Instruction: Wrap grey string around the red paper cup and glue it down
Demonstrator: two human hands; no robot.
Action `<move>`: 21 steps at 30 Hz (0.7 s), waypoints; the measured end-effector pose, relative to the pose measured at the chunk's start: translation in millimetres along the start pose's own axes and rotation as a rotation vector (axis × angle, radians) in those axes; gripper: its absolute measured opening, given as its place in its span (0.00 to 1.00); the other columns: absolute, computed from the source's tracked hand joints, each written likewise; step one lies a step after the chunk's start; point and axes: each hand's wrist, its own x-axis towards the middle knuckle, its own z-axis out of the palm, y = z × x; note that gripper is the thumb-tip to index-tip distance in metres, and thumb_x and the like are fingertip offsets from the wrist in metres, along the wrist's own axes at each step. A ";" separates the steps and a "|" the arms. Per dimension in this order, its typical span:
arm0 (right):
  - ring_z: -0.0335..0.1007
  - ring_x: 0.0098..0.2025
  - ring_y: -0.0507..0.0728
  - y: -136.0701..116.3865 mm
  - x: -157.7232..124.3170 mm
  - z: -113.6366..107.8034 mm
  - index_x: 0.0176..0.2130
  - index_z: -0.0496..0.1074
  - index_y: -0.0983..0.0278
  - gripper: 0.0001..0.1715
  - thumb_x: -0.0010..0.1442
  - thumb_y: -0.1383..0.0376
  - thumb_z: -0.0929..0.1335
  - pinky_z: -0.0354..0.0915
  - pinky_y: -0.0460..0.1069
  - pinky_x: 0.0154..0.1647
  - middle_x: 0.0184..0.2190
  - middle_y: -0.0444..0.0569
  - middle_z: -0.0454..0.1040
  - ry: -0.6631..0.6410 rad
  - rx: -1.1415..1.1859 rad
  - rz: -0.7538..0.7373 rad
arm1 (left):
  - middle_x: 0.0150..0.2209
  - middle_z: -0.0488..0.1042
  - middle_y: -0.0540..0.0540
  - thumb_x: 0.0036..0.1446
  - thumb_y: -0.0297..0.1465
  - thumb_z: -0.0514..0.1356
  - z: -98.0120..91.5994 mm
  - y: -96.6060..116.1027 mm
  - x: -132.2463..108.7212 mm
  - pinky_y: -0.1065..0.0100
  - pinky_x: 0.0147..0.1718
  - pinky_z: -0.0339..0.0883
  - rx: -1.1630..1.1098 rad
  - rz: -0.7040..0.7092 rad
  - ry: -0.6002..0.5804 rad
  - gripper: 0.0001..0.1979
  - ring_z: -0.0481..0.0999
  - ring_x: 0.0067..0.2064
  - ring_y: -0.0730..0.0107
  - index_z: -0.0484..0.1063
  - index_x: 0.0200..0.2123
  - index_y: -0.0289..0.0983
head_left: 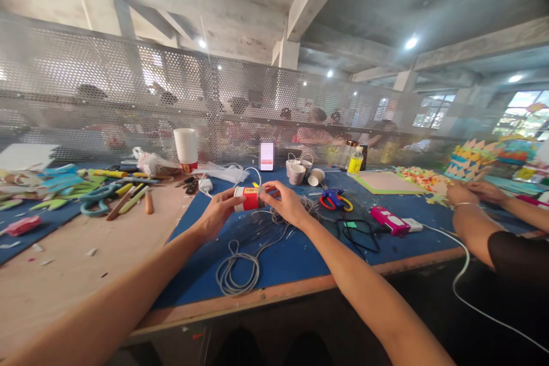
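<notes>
A small paper cup (pixel 249 199) with a red band lies on its side in the air above the blue mat. My left hand (pixel 218 209) grips its left end, fingers wrapped around it. At the cup's right end, the closed fingers of my right hand (pixel 283 201) hold grey cord that is partly wound there. A tangle of grey cord (pixel 306 209) lies beneath and beside my right hand. Nearer the table's front edge rests a loose coil of grey cord (pixel 238 269). Small cord-wrapped cups (pixel 295 172) stand behind, with another cup (pixel 316 176) tipped beside them.
Blue-handled scissors (pixel 96 200) and tools lie left; stacked paper cups (pixel 186 148) and a phone (pixel 266 155) stand behind. Right are blue-and-red pliers (pixel 337 200), a magenta glue gun or box (pixel 389 221), a yellow bottle (pixel 355 161) and another person's hands (pixel 463 194).
</notes>
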 end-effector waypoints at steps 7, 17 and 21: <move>0.77 0.45 0.53 0.8 -0.8 2.1 0.52 0.71 0.60 0.22 0.63 0.52 0.70 0.70 0.49 0.50 0.54 0.51 0.74 0.053 -0.053 -0.081 | 0.40 0.83 0.41 0.51 0.34 0.72 -0.8 -1.0 0.4 0.65 0.42 0.70 0.024 0.000 0.024 0.16 0.80 0.38 0.63 0.81 0.43 0.34; 0.74 0.45 0.57 -4.0 1.0 4.4 0.37 0.73 0.62 0.08 0.63 0.59 0.71 0.67 0.51 0.52 0.40 0.49 0.75 0.186 -0.217 -0.229 | 0.38 0.83 0.42 0.48 0.35 0.72 -6.4 -8.0 4.8 0.64 0.39 0.69 0.077 0.056 0.069 0.15 0.79 0.35 0.62 0.81 0.40 0.35; 0.74 0.41 0.56 -7.1 0.6 3.7 0.36 0.74 0.62 0.06 0.63 0.61 0.71 0.67 0.50 0.49 0.37 0.48 0.76 0.169 -0.229 -0.177 | 0.38 0.84 0.43 0.47 0.35 0.73 -7.7 -7.6 5.9 0.63 0.38 0.70 0.071 0.069 0.097 0.16 0.80 0.35 0.61 0.81 0.39 0.36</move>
